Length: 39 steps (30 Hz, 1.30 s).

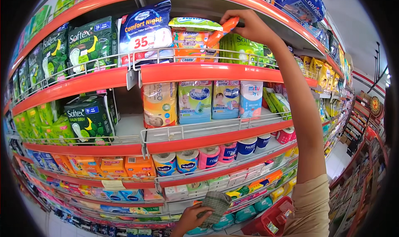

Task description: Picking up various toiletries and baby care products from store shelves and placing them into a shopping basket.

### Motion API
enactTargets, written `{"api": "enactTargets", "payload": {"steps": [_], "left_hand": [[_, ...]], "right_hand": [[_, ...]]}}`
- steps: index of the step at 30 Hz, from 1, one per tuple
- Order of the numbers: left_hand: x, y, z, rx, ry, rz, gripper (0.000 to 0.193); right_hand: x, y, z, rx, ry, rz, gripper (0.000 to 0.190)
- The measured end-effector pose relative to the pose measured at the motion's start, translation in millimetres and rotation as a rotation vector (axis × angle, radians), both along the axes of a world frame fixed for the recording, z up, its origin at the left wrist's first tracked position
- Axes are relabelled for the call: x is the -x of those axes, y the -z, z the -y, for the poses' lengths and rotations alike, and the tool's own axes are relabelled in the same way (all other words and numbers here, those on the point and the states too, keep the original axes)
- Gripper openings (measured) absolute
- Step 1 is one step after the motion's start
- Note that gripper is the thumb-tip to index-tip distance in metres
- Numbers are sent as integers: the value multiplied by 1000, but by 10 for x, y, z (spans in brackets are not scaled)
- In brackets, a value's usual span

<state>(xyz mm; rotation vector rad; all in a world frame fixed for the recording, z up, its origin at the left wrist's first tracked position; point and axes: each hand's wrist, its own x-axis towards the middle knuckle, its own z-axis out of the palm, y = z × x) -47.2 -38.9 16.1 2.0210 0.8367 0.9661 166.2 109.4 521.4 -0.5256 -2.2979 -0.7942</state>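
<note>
My right hand [241, 23] reaches up to the upper shelf, its fingers closed on a small orange packet [223, 32], held tilted. Just left of it, a green-and-white Charm pack [195, 24] lies on top of orange Charm packs [190, 47] behind the wire rail. A green Softex pack [241, 47] stands below my wrist. Low in the view, my left hand [194, 216] grips a folded grey-green checked cloth [215, 205] in front of the lower shelves.
Red shelf edges [212, 72] with wire rails run across. A large Comfort Night pack [145, 31] stands left of the Charm packs. Diaper packs [194, 103] and tissue rolls [187, 163] fill the shelves beneath. A red shopping basket [265, 221] with packets stands at lower right.
</note>
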Motion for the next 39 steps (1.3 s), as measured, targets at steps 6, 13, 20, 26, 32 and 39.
{"api": "enactTargets", "payload": {"steps": [6, 13, 20, 26, 32, 39], "left_hand": [[-102, -62, 3, 104, 63, -79, 18], [-98, -127, 26, 107, 59, -129, 20], [-32, -161, 62, 70, 11, -76, 21], [36, -157, 16, 132, 17, -100, 20], [63, -99, -13, 89, 21, -130, 20], [104, -100, -16, 110, 87, -124, 21]], "right_hand": [[53, -69, -204, -73, 328, 118, 37], [293, -113, -488, -6, 455, 185, 57], [386, -49, -535, 149, 533, 116, 60], [576, 41, -279, 173, 676, -39, 62], [607, 19, -337, 13, 739, 99, 60], [256, -278, -530, -368, 728, 180, 41]]}}
